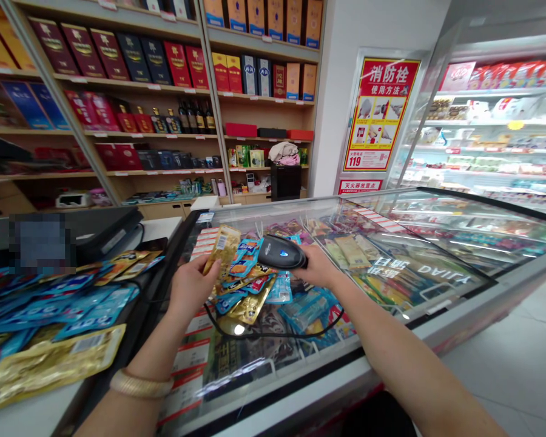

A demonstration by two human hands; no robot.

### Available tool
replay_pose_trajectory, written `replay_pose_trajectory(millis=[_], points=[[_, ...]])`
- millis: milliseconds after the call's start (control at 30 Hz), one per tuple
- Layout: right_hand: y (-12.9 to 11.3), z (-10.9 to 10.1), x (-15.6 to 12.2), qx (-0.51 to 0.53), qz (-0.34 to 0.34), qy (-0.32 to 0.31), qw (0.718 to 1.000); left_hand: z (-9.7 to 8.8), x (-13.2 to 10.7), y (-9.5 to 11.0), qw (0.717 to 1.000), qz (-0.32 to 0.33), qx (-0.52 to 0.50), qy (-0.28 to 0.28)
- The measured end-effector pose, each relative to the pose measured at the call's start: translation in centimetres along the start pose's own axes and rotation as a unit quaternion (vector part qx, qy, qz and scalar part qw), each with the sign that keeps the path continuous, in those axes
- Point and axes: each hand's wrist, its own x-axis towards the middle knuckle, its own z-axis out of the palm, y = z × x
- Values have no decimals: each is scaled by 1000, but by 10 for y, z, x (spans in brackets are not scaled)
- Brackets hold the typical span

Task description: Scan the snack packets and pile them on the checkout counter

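Note:
My left hand (pixel 195 286) pinches a gold foil snack packet (pixel 225 243) by its lower part, holding it upright over the freezer's glass lid. A black barcode scanner (pixel 279 252) is gripped in my right hand (pixel 317 266), its head pointing left toward the packet. Beneath them, a pile of blue and gold snack packets (pixel 251 303) lies on the glass. The scanner's black cable (pixel 273 335) loops across the lid in front of the pile. The fingers of my right hand are partly hidden behind the scanner's handle.
On the counter at left, more blue packets (pixel 73 303) and a large gold packet (pixel 57 358) lie beside a dark checkout machine (pixel 113 230). The chest freezer (pixel 437 328) stretches right. Shelves of boxed bottles (pixel 177 64) stand behind; a lit refrigerated display (pixel 495 121) is at far right.

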Motion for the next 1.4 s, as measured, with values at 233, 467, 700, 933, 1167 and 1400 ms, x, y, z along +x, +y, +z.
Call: replay_pose_trajectory(millis=[233, 467, 700, 933, 1167, 1400], points=[[5, 1, -2, 1, -5, 16, 1000, -5, 1, 2, 999, -5, 4, 36], [-5, -1, -4, 41, -31, 46, 998, -59, -12, 3, 995, -10, 37, 92], [-38, 8, -6, 110, -73, 31, 991, -61, -41, -13, 995, -28, 39, 89], [-39, 12, -4, 107, -83, -6, 991, -45, -44, -15, 992, -15, 67, 104], [-38, 12, -4, 96, -74, -34, 992, -43, -46, -11, 992, -7, 87, 95], [-38, 13, -4, 108, -70, -33, 991, -42, -47, -7, 992, -12, 90, 85]])
